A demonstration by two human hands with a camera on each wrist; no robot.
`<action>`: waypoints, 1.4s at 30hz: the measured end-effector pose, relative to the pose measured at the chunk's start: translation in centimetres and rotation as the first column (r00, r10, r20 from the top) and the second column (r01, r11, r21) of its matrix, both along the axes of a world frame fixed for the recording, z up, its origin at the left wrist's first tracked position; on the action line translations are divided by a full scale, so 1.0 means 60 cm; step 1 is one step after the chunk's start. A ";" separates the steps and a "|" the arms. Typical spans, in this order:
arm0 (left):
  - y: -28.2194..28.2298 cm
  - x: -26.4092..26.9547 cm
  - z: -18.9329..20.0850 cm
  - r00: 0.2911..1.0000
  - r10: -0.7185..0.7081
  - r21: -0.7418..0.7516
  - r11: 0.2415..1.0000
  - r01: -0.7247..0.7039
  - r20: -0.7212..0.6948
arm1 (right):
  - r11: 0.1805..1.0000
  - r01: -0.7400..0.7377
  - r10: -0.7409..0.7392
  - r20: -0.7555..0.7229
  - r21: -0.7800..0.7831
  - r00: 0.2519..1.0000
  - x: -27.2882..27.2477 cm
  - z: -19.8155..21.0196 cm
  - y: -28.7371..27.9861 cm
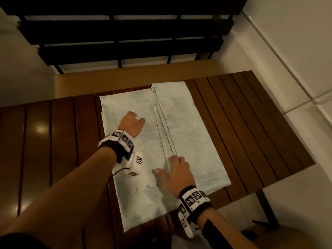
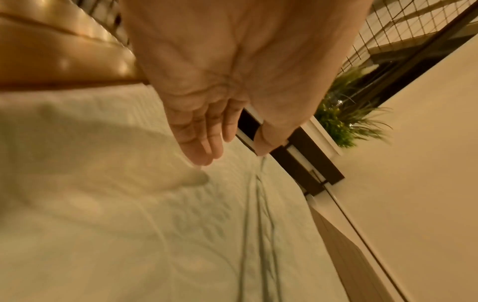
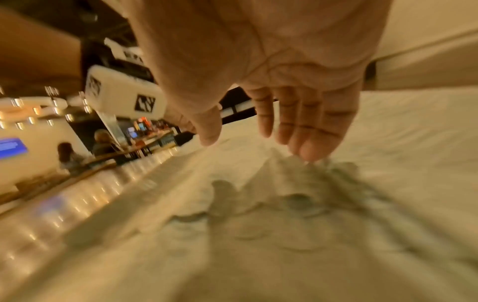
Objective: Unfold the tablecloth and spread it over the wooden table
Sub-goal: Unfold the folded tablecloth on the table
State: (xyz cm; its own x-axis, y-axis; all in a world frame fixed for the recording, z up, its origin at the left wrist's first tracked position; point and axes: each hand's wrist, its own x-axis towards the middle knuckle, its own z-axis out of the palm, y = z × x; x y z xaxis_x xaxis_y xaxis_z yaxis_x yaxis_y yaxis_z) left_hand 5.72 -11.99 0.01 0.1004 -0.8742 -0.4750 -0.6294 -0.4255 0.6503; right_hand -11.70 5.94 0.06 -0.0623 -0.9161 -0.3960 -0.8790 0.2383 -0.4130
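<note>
Neither grip was closed on anything: the left hand (image 1: 132, 123) lay with straight fingers over the left panel of the tablecloth (image 1: 194, 141), and the right hand (image 1: 177, 174) rested with loosely spread fingers at the near end of the layered fold edges running down the cloth's middle. Still partly folded, the pale leaf-patterned tablecloth lay flat on the slatted wooden worktop (image 1: 251, 126), directly under both hands.

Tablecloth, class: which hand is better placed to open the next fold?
Probably the right hand: its fingertips touch the stacked fold edges of the tablecloth. The left hand sits on the flat panel.
</note>
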 end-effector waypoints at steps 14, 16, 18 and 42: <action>-0.055 -0.240 -0.046 0.992 0.070 0.111 0.992 -0.059 -0.101 | 0.999 0.002 0.001 -0.066 0.039 0.998 -0.131 -0.059 -0.057; -0.065 -0.287 -0.022 0.984 0.071 0.056 0.996 -0.063 -0.163 | 0.994 0.013 -0.025 0.109 0.109 0.994 -0.183 -0.047 -0.081; -0.072 -0.347 0.005 0.967 0.072 0.035 0.997 -0.066 -0.246 | 0.976 0.085 -0.140 0.280 0.199 0.950 -0.251 -0.025 -0.094; 0.160 -0.218 -0.009 0.887 -0.438 0.045 0.898 0.437 0.142 | 0.957 0.290 -0.290 -0.115 -0.015 0.950 -0.652 -0.039 -0.123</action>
State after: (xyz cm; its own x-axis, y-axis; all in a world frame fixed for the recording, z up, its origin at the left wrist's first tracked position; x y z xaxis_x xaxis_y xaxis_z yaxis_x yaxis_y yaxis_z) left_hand -7.34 -2.37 -0.52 -0.2226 -0.8400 -0.4949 -0.8403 -0.0921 0.5342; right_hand -50.83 -1.43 -2.27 -0.3704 -0.8507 -0.3729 -0.8132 0.4910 -0.3125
